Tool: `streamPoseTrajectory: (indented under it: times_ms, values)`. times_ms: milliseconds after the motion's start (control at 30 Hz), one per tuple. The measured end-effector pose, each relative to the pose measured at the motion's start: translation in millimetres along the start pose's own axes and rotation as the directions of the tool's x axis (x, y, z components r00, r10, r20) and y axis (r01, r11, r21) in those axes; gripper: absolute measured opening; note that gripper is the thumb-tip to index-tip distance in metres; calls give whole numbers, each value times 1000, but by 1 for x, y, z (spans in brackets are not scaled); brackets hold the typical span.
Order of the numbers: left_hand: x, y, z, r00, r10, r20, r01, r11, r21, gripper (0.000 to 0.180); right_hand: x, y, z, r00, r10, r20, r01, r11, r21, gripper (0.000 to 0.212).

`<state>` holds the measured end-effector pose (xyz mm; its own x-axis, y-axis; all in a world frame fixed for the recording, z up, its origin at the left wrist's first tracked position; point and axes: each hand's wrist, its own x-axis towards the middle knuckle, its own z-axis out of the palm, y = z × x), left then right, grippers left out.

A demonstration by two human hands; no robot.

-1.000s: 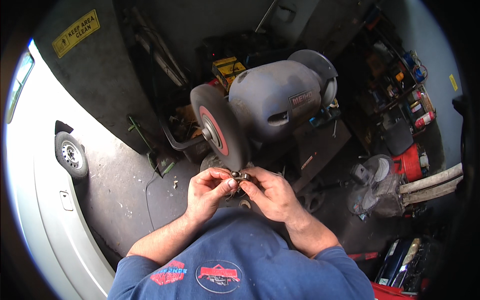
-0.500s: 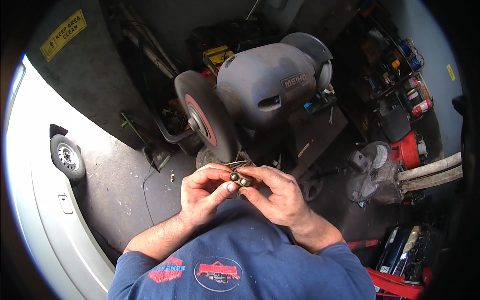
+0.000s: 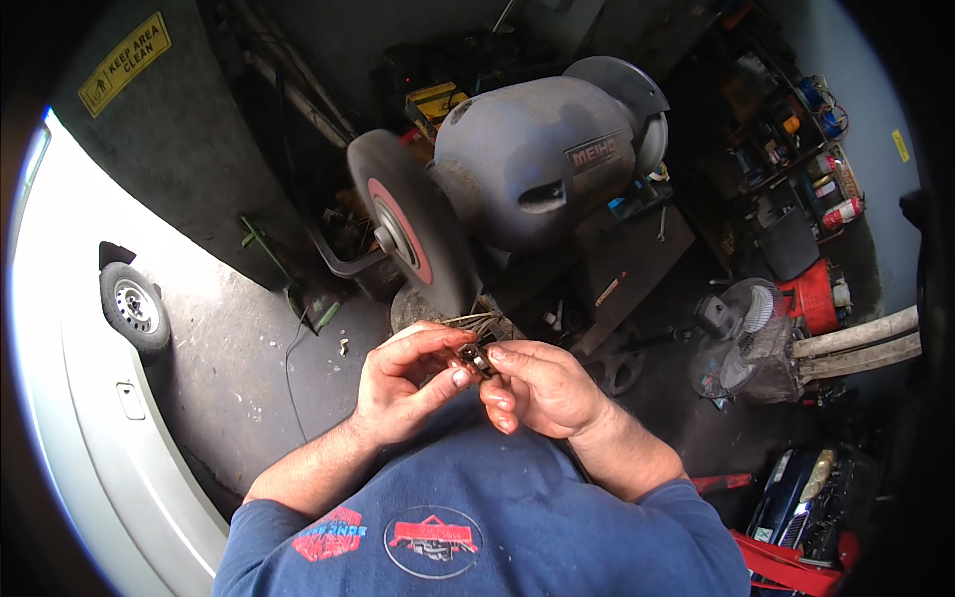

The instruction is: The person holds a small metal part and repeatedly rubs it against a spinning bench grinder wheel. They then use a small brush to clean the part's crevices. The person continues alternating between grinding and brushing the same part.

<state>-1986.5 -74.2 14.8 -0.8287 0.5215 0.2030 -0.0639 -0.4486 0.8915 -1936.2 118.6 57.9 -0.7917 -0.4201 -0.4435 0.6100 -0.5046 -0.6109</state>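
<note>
In front of my chest I hold a small, dark metal part [image 3: 477, 359] with shiny patches and a recess. My left hand [image 3: 406, 376] pinches one end between thumb and fingers. The thumb and fingers of my right hand [image 3: 549, 386] are closed on the other end, the lower fingers curled beneath it. Fingertips cover much of the part. Just beyond my hands stands a large grey-blue bench grinder [image 3: 537, 159]. Its dark wheel [image 3: 363, 164] with a red centre ring faces left, near my left fingers but apart from them.
A bent metal bar [image 3: 343, 264] runs beside the wheel. Thin rods [image 3: 482, 320] lie just past my fingertips. To the right stand a fan [image 3: 741, 343] and cluttered shelves [image 3: 771, 169]. A white vehicle [image 3: 109, 428] is at left, and a red metal frame [image 3: 796, 567] at lower right.
The metal part has been turned in my fingers, so another side shows. My right hand has rolled over, its thumb now on top and its other fingers curled below. The left hand keeps its pinch.
</note>
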Motion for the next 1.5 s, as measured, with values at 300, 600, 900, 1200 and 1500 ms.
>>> streamPoseTrajectory:
  times_ms: [300, 600, 900, 1200, 1500]
  values:
    - [1, -5, -11, 967, -157, -198, 144, 986, -79, 11, 8, 8, 13, 896, -444, 4, 326, 651, -685, 32]
    - [3, 4, -16, 906, -394, -155, 336, 892, -304, 16, 23, -3, 14, 941, -337, 37, 212, 500, -840, 23]
    - [8, 7, -19, 934, -295, -202, 242, 938, -250, 15, 46, -11, 11, 997, -78, 22, 81, 954, -290, 38]
    - [12, 0, -18, 917, -306, -257, 244, 938, -247, 12, 52, -12, 4, 999, -41, -17, 34, 945, -325, 34]
    - [12, 0, -8, 941, -261, -216, 227, 959, -169, 12, 43, -5, -5, 997, -39, 65, 36, 998, 46, 27]
